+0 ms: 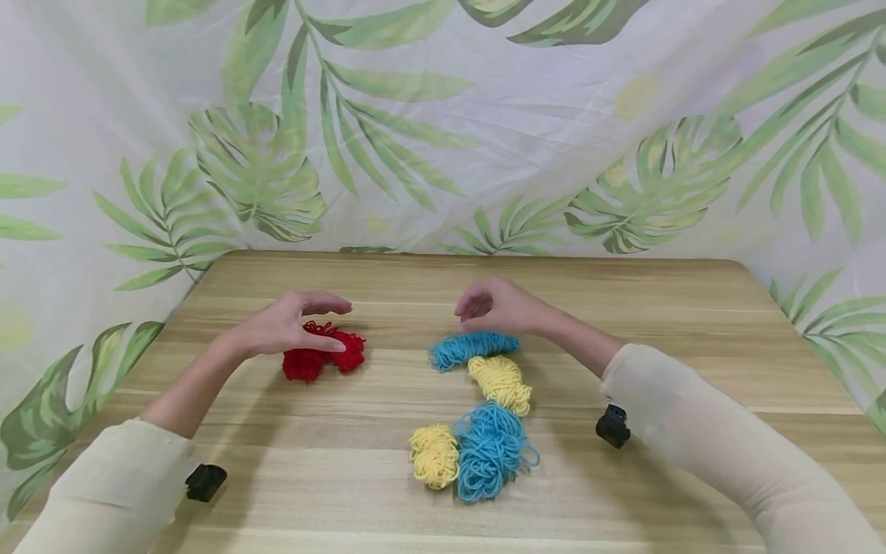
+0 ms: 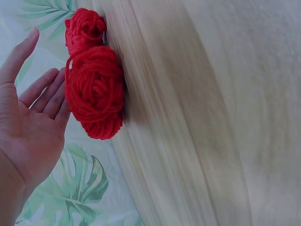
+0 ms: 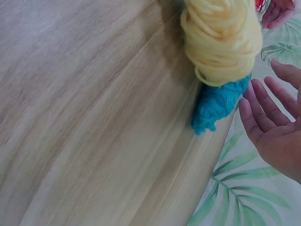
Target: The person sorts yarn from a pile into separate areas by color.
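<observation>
Loosely poised, the left hand (image 1: pixel 287 327) has its thumb and fingers spread well apart around the far side of two red yarn bundles (image 1: pixel 304 365), which sit side by side and touching on the left of the wood-grain table (image 1: pixel 332 462). Its fingers clamp on nothing, though whether the fingertips brush the strands I cannot tell. The right hand (image 1: pixel 505 306) is just beyond a slim blue yarn skein (image 1: pixel 474 349), fingers gently bent, thumb apart from them in the right wrist view, the palm holding nothing (contact with the skein is again unclear).

Nearer the person, a yellow yarn skein (image 1: pixel 501 382) lies against that blue one, followed by a larger, loopy blue yarn bundle (image 1: pixel 491 452) with a small yellow yarn ball (image 1: pixel 434 456) touching its left side. Both arms wear cream sleeves (image 1: pixel 104 485), and a leaf-print cloth (image 1: pixel 526 92) hangs behind the table.
</observation>
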The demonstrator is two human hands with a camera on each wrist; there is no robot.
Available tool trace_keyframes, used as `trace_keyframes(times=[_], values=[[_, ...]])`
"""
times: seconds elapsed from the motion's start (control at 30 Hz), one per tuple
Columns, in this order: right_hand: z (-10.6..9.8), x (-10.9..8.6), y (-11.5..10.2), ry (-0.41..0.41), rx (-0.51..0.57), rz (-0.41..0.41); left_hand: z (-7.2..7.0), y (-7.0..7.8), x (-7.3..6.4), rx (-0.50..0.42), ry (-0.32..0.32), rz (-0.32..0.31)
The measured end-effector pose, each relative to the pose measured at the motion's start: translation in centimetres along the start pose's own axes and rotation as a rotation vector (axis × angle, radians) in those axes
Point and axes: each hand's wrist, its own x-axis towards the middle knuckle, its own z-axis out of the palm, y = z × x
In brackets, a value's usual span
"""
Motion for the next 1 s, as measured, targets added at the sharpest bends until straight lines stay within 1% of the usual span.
trace_keyframes(times=[0.17, 0.3, 0.53, 0.87, 1.0], values=[[-0.3, -0.4, 0.4, -0.004, -0.007, -0.017, 0.3, 0.1, 0.3, 0.002, -0.003, 0.005], [-0.4, -0.8, 0.6, -0.01, -0.005, -0.025, 0.5, 0.6, 0.5, 0.009, -0.012, 0.018], [-0.8, -1.7, 1.4, -0.027, -0.018, -0.022, 0.8, 1.4, 1.1, 0.007, -0.031, 0.041], [-1.2, -2.6, 2.4, -0.038, -0.036, -0.016, 1.3, 1.9, 1.8, 0.016, -0.037, 0.074], [-1.2, -2.9, 2.8, -0.04, -0.043, -0.001, 1.7, 2.1, 2.2, 0.023, -0.04, 0.074]])
